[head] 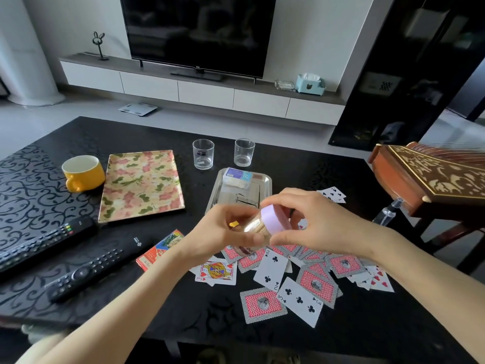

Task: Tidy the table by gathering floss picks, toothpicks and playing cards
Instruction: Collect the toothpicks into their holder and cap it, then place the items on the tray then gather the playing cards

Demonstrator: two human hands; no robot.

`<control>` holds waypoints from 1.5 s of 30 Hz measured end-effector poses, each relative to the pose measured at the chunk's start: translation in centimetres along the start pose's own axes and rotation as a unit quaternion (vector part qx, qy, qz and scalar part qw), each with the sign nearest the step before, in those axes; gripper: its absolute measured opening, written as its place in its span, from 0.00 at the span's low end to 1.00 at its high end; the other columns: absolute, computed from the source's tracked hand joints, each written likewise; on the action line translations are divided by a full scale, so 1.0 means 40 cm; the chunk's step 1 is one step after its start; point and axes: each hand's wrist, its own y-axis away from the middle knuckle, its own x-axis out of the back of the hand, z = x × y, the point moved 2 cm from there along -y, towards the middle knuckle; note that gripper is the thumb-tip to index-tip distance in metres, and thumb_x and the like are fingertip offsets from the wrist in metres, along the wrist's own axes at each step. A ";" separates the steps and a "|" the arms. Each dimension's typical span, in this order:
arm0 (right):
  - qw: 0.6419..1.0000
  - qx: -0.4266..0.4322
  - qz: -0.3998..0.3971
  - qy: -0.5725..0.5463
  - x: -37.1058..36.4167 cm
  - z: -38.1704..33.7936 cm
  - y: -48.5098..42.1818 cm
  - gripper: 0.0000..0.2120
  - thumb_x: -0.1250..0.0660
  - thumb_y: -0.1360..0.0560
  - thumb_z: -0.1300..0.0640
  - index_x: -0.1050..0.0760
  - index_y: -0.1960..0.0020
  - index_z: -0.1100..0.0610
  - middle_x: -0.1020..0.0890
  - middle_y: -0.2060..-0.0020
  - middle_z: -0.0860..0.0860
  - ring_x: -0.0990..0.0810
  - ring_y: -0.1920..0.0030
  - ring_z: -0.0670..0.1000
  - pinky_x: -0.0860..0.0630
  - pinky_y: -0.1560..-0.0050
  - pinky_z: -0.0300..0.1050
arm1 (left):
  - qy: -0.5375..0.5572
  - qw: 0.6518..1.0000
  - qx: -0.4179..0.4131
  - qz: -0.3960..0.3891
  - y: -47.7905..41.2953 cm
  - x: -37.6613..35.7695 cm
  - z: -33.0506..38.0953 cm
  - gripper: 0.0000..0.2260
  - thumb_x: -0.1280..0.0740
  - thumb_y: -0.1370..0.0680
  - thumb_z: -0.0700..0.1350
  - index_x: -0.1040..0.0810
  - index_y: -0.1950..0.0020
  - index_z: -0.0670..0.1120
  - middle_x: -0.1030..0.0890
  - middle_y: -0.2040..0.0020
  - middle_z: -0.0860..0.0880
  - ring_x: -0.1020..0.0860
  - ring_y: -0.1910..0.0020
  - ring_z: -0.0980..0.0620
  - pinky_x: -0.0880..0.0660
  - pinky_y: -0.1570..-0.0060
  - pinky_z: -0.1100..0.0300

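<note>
Here, at centre frame, the left hand (225,232) grips a toothpick jar (256,227) while the right hand (312,222) pinches its purple lid (275,219), above scattered playing cards (299,279).

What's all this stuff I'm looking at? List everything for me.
jar: one, clear with lilac lid, held above the cards
cards: many, red backs, scattered front right
card box: one, red, left of cards
pack: one, white and blue, in steel tray
steel tray: one, silver, behind the hands
glasses: two, clear, far middle
floral tray: one, pink and green, left of steel tray
mug: one, yellow, left of floral tray
remotes: two, black, front left
table: one, black, patterned
TV: one, black, far wall
tissue box: one, teal, right of TV
left hand: grips jar body
right hand: grips lid
</note>
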 end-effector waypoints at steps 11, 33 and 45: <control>0.998 -0.007 0.038 -0.050 -0.009 0.027 -0.053 0.20 0.30 0.32 0.38 0.26 0.47 0.49 0.27 0.66 0.41 0.29 0.67 0.40 0.33 0.65 0.37 | 0.018 0.998 -0.046 0.030 -0.019 -0.008 -0.003 0.15 0.27 0.34 0.51 0.18 0.51 0.44 0.22 0.64 0.47 0.24 0.65 0.53 0.27 0.66 0.64; 0.967 -0.179 0.129 0.126 -0.078 0.426 -0.519 0.20 0.31 0.28 0.57 0.33 0.39 0.56 0.25 0.45 0.56 0.26 0.48 0.54 0.25 0.52 0.45 | -0.521 0.818 0.051 0.239 -0.425 0.256 -0.253 0.12 0.36 0.22 0.45 0.22 0.40 0.48 0.23 0.40 0.49 0.28 0.41 0.48 0.30 0.44 0.58; 0.966 -0.184 0.095 0.158 -0.128 0.528 -0.618 0.22 0.33 0.27 0.57 0.34 0.35 0.54 0.27 0.42 0.55 0.27 0.46 0.55 0.28 0.54 0.45 | -0.614 0.782 0.027 0.104 -0.588 0.263 -0.361 0.16 0.39 0.20 0.49 0.28 0.32 0.53 0.27 0.31 0.54 0.31 0.33 0.51 0.33 0.37 0.59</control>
